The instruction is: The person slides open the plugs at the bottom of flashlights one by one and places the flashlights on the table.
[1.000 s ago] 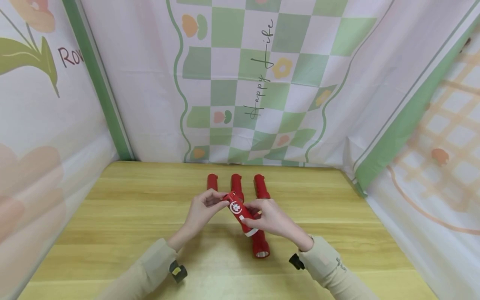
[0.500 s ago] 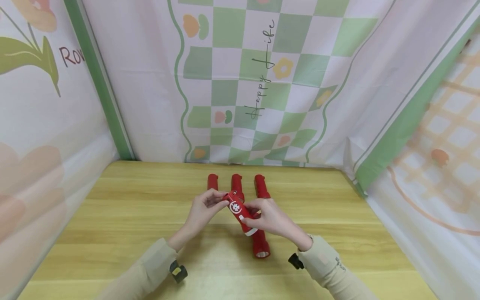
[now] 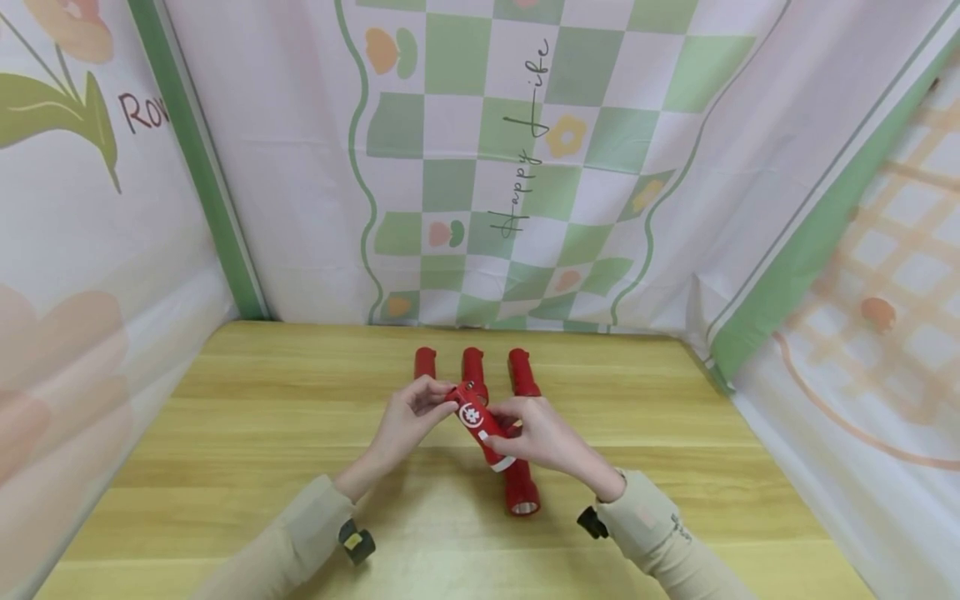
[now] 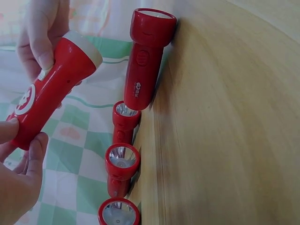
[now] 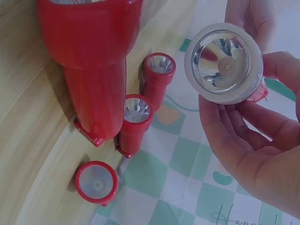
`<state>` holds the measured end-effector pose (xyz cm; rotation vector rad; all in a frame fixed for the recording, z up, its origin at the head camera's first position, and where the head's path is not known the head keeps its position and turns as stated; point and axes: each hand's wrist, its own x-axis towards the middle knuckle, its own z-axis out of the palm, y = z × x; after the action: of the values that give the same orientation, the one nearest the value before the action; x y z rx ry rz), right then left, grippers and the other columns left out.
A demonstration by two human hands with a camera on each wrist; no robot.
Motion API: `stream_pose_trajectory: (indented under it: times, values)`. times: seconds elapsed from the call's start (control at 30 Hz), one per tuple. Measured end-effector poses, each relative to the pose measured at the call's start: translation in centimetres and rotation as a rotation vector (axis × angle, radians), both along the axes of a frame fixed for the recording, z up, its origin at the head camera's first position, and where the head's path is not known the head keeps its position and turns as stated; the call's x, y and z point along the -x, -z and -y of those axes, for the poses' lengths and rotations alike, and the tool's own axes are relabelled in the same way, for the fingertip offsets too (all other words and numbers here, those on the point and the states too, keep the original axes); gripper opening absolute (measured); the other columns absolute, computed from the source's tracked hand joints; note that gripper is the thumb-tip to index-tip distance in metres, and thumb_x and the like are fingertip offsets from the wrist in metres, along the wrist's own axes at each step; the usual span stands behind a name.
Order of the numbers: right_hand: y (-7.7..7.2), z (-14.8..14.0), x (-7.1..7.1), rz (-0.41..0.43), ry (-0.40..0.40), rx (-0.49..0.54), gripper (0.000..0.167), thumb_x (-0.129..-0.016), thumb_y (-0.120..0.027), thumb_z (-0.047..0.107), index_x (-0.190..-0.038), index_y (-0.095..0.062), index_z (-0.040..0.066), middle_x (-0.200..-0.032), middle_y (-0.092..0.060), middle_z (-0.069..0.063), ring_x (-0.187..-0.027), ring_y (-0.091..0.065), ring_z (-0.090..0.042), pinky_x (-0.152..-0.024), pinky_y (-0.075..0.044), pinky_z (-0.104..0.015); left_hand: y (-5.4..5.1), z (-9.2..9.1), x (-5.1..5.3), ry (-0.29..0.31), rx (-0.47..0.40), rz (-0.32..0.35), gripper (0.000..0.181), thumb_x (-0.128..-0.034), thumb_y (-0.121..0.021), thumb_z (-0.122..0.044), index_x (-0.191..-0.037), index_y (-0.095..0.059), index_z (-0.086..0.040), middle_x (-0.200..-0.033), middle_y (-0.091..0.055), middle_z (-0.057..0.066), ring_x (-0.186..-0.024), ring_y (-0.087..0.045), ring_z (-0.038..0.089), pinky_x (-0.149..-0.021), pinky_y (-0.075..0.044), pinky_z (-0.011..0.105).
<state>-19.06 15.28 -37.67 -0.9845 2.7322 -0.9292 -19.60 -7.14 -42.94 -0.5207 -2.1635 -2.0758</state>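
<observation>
A red flashlight with a white rim and white emblem is held tilted above the table. My left hand pinches its tail end between thumb and fingers. My right hand grips the body near the head, its thumb at the white switch. The right wrist view looks into the flashlight's reflector. Under the right hand lies a second red flashlight, its lens facing me. Behind the hands are three more red flashlights, at the left, middle and right, partly hidden in the head view.
All the loose flashlights lie on a light wooden table. A green-and-white checked curtain hangs at the table's back edge. Printed cloth walls, at left and right, flank the table.
</observation>
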Motion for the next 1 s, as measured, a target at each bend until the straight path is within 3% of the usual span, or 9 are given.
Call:
stream_pose_trajectory:
  times: [0.17,0.43,0.7,1.0]
  values:
    - [-0.10,0.06,0.06,0.012,0.005,0.002,0.024,-0.086,-0.074,0.012,-0.109,-0.072,0.005,-0.092,-0.074,-0.003,-0.079,-0.067,-0.008,-0.071,-0.061,-0.020,-0.01,0.01,0.08,0.004,0.012,-0.020,0.019,-0.0903,-0.070,-0.007,-0.106,-0.064,0.002,-0.117,-0.070,0.023,-0.101,-0.070,0.020,-0.090,-0.059,0.023]
    - [0.00,0.07,0.09,0.024,0.011,0.008,0.026,-0.087,-0.074,0.013,-0.112,-0.071,0.004,-0.095,-0.074,-0.004,-0.079,-0.068,-0.008,-0.072,-0.061,-0.021,0.11,0.02,0.20,0.004,0.031,-0.015,0.020,-0.0915,-0.069,-0.007,-0.110,-0.065,0.000,-0.118,-0.070,0.019,-0.099,-0.069,0.013,-0.092,-0.058,0.024]
    - [-0.03,0.19,0.13,0.024,0.011,0.014,0.027,-0.087,-0.074,0.013,-0.112,-0.071,0.004,-0.095,-0.074,-0.004,-0.079,-0.067,-0.007,-0.072,-0.061,-0.022,-0.03,0.05,0.21,0.030,0.027,-0.010,0.023,-0.0929,-0.067,-0.008,-0.114,-0.064,0.000,-0.120,-0.068,0.021,-0.107,-0.068,0.032,-0.095,-0.058,0.027]
    - [-0.09,0.30,0.08,0.032,0.015,0.007,0.027,-0.087,-0.074,0.014,-0.113,-0.071,0.004,-0.096,-0.074,-0.004,-0.080,-0.067,-0.008,-0.073,-0.062,-0.024,-0.10,0.10,0.05,0.031,0.022,-0.014,0.022,-0.0930,-0.067,-0.007,-0.113,-0.064,0.000,-0.125,-0.066,0.021,-0.109,-0.067,0.035,-0.097,-0.057,0.028]
